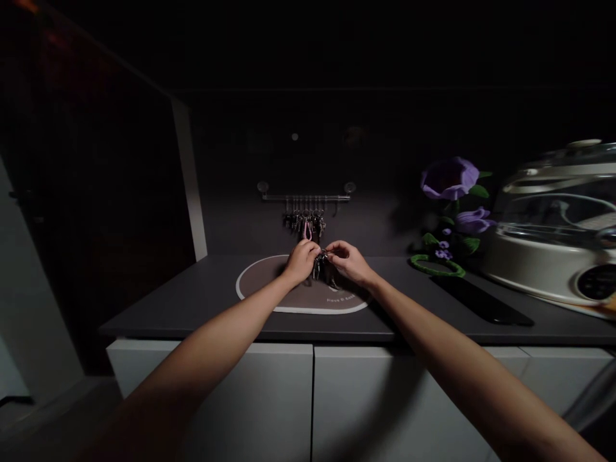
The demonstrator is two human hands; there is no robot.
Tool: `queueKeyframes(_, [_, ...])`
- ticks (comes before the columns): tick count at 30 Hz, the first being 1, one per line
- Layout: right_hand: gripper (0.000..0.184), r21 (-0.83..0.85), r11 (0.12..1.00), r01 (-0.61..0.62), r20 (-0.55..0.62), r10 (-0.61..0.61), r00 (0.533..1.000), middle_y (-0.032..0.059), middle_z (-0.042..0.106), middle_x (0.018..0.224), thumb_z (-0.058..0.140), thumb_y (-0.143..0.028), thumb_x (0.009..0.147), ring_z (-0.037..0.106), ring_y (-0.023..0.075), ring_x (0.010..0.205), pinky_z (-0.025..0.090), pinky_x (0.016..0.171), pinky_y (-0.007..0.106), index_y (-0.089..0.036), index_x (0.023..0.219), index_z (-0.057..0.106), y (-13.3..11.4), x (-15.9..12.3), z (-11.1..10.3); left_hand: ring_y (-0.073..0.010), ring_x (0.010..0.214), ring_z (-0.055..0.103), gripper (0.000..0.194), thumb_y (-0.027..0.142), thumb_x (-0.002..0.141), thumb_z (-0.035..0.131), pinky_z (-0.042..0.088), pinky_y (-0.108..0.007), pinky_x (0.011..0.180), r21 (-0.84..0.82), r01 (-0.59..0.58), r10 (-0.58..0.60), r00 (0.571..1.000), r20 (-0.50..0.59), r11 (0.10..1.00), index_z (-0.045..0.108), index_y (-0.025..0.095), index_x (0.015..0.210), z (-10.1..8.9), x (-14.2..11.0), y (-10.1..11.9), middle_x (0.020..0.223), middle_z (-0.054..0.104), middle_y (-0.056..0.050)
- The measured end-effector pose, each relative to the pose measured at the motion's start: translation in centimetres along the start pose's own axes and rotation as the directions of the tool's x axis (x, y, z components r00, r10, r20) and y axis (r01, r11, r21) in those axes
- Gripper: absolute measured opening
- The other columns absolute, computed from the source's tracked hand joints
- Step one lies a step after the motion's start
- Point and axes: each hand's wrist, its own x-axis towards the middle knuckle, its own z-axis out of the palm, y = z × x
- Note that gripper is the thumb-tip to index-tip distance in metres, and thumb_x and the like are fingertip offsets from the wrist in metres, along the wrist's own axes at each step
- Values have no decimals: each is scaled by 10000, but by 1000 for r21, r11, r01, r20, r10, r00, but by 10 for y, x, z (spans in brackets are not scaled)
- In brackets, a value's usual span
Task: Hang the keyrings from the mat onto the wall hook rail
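Our left hand (pixel 302 262) and right hand (pixel 347 262) came together at the middle of the frame, fingers curled and almost touching, both closed on a small metal key ring (pixel 321 256) with dangling keys (pixel 316 268) below it. We could not tell exactly how each finger sat on the ring. It was just below a bunch of keys (pixel 303 224) with a pink tag (pixel 305 230), which hung from hooks on a steel rail (pixel 306 197) fixed to the dark back wall. Under our hands lay an oval brown mat (pixel 260 282) with a white rim, on the dark desk (pixel 168 305). Toward the right of the frame stood purple artificial flowers (pixel 450 178) with a green loop (pixel 436 265) at their foot. Nearby were a flat black strip (pixel 481 300) on the desk and, at the right edge, a cream cooker with a glass lid (pixel 553 237). White cabinet doors (pixel 404 398) ran along below the desk.
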Motion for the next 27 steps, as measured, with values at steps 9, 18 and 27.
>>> queueKeyframes(9, [253,-76,997,-17,53,21,998,7,576,873,534,-293,691,520,108,747,412,735,260,-172,914,550,-1,-2,-2,-139,701,504,113,262,708,559,372,-243,707,-347,209,-230,973,-20,914,587,155,682,2,3,-4,690,581,-13])
queueKeyframes(18, [279,82,996,-44,-12,45,999,1,578,751,607,-406,656,511,111,691,409,688,247,-156,777,581,-4,1,2,-116,664,503,190,328,674,605,376,-226,677,-442,258,-294,956,-15,859,593,142,714,6,3,-4,677,591,-3])
queueKeyframes(27, [264,47,997,-54,-26,55,998,-8,558,679,614,-386,633,478,100,646,377,646,236,-137,716,586,-16,11,-3,-159,805,526,175,315,696,591,380,-262,769,-322,130,-164,983,-80,938,611,162,778,5,7,-9,822,604,-43])
